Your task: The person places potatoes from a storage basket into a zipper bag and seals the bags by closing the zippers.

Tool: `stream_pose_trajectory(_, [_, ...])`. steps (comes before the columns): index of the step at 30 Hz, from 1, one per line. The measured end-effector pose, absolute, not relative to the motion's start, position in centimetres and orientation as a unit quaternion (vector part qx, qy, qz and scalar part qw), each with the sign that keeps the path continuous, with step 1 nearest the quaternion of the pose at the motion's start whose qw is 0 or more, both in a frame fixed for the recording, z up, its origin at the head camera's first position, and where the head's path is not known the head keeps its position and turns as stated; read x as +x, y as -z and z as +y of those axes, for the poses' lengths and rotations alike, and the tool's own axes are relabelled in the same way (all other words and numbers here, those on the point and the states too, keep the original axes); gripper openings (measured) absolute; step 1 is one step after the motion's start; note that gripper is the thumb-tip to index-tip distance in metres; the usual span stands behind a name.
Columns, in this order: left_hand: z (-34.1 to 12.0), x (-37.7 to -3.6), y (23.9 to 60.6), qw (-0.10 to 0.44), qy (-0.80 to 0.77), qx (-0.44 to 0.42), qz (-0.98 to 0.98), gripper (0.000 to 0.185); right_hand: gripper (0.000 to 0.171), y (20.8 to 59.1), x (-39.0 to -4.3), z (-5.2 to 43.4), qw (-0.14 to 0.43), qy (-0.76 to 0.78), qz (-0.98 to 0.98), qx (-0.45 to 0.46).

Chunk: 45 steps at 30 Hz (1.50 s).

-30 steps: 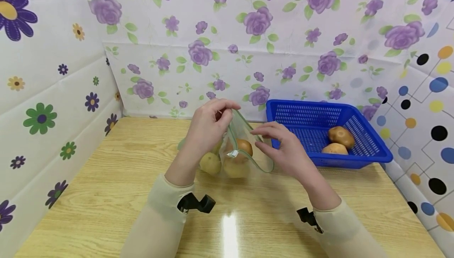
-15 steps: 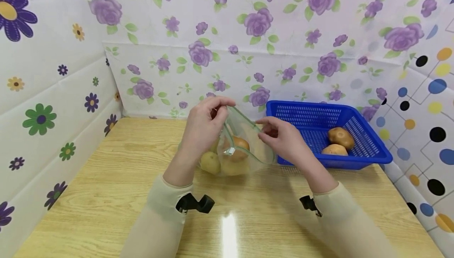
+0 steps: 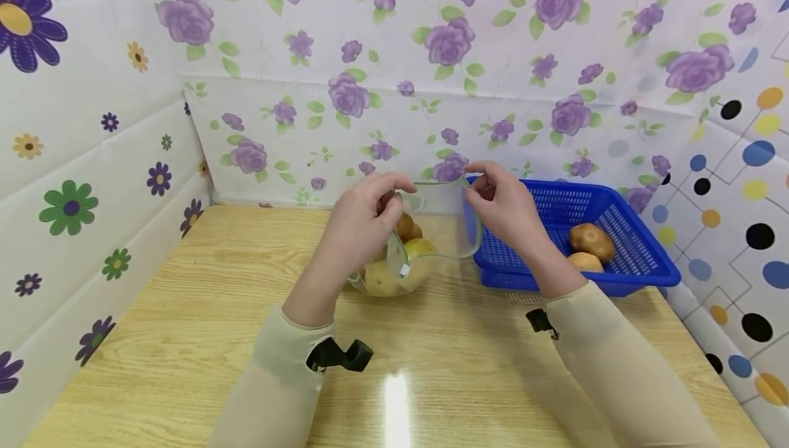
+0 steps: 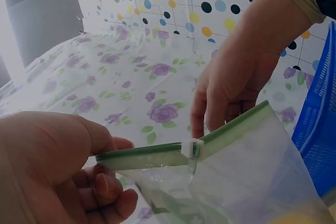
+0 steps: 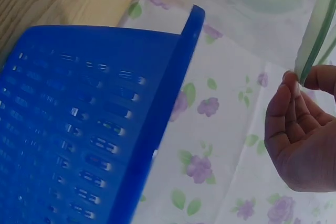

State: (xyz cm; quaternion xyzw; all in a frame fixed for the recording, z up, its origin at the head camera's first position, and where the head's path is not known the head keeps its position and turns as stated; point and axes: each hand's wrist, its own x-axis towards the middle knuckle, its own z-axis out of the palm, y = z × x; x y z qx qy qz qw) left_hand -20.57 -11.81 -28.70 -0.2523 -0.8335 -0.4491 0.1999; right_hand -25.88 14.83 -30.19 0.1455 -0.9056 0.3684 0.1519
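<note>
- The left hand [image 3: 364,218] pinches the left end of the green zip strip [image 4: 157,153] along the top of a clear zip bag [image 3: 425,242]; in the left wrist view, thumb and curled fingers clamp the strip just beside the small white slider [image 4: 191,148].
- The right hand [image 3: 505,205] pinches the other end of the same strip, fingertips [image 5: 294,85] closed on the green edge, as the right wrist view shows.
- Between the two hands the bag hangs upright with its top stretched taut, its bottom resting on or just above the wooden table [image 3: 185,311]; I cannot tell which.
- Several potatoes [image 3: 401,259] sit inside the bag, yellowish ones low and a browner one above them.
- The slider sits near the left hand in the wrist view. Whether the seal to its right is pressed shut is not clear, so I would judge the filling mostly done and the closing of the zip in hand but unfinished.
- Just to the right of the bag stands a blue plastic basket [image 3: 647,270] with two potatoes in the basket [image 3: 588,246] left inside, so some loading may remain.
- Floral and dotted sheets wall in the table on three sides.
</note>
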Motion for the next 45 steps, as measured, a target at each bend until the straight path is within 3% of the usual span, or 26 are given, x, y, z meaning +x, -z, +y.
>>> stream_pose_trajectory(6, [-11.7, -20.9, 28.8, 0.205, 0.470, -0.235, -0.825, 0.033, 0.039, 30.3, -25.7, 15.1, 0.119, -0.352, -0.915, 0.157])
stream_pose_trajectory(14, [-11.7, -21.3, 28.9, 0.192, 0.492, -0.214, -0.822, 0.034, 0.048, 30.0, -24.6, 16.8, 0.062, -0.326, -0.924, 0.193])
stream_pose_trajectory(23, [-11.7, -21.3, 29.0, 0.191, 0.485, -0.218, -0.825, 0.035, 0.054, 29.9, -23.6, 20.5, 0.062, -0.304, -0.936, 0.167])
stream_pose_trajectory(37, [-11.3, -21.5, 29.3, 0.173, 0.477, -0.223, -0.833, 0.037, 0.077, 31.7, -24.8, 29.3, 0.040, -0.195, -0.972, 0.124])
stream_pose_trajectory(45, [-11.1, -21.6, 29.4, 0.176, 0.475, -0.228, -0.831, 0.038, 0.101, 32.6, -25.5, 33.0, -0.023, -0.187, -0.977, 0.100])
